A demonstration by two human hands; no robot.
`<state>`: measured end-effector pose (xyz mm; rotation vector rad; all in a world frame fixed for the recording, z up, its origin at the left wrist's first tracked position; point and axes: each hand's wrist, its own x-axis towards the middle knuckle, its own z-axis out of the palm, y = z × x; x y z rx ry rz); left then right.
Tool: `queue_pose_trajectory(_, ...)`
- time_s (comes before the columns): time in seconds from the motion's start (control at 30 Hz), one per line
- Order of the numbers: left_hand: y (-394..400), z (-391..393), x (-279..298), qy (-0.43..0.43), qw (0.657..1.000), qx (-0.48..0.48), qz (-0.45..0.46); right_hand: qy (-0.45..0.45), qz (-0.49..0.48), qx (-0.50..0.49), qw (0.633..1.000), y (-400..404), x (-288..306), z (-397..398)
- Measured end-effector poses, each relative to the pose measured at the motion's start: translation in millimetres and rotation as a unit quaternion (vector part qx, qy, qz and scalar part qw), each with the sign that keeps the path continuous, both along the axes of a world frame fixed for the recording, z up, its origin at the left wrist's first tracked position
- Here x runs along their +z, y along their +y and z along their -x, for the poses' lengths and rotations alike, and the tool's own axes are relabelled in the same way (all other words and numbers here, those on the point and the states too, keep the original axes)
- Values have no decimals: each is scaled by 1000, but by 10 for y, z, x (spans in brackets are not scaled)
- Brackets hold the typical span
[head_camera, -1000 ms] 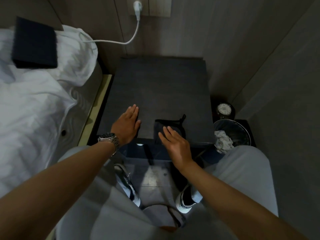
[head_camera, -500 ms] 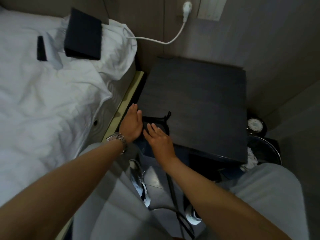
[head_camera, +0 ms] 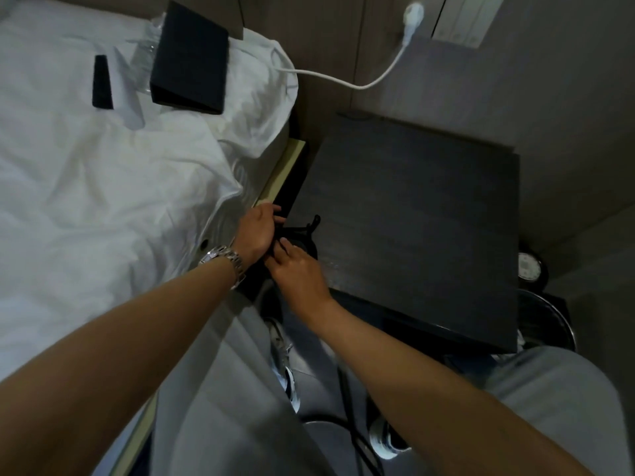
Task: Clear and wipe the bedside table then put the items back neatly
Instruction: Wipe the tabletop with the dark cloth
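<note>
Bedside table (head_camera: 429,214): dark wood-grain top, set between white bed (head_camera: 103,201) and grey wall. Black cloth (head_camera: 302,235) bunched at table's near-left corner, a strap end poking up. Left hand (head_camera: 256,231), steel watch (head_camera: 225,259) on wrist, curled over table's left edge, fingers gripping cloth. Right hand (head_camera: 299,269) just beside, fingertips pressed together on cloth. Black folder (head_camera: 190,60) and slim black remote (head_camera: 102,82) lying on bed, well left of table. White charger cable (head_camera: 343,80) behind table. Clock (head_camera: 527,266) right of table; dial unreadable. No legible writing anywhere.
</note>
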<state>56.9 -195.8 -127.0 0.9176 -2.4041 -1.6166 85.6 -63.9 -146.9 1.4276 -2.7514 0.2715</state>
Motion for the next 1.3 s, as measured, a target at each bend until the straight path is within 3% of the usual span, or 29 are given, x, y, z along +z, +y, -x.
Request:
queue_pose_trajectory(0.2,-64,108,-26,9,998,23,-54,34,-74,63,995,-212,26,166)
queue_pose_trajectory(0.47,-164,278,-52,5,998,16,-61,84,-78,181,977,-179,211,506)
queue_pose_trajectory(0.6,-167,372,-36,10,996,32,-82,46,-10,165,985,-199,104,650)
queue_pose_trajectory(0.77,-251,422,-85,4,997,41,-65,-18,9,137,990,-271,180,937)
queue_pose_trajectory(1.03,-144,567,-60,-3,1000,-1,20,-21,-28,118,992,-325,200,1366)
queue_pose_trajectory(1.3,-46,620,-116,34,998,-31,32,-12,-74,78,994,-376,130,1705)
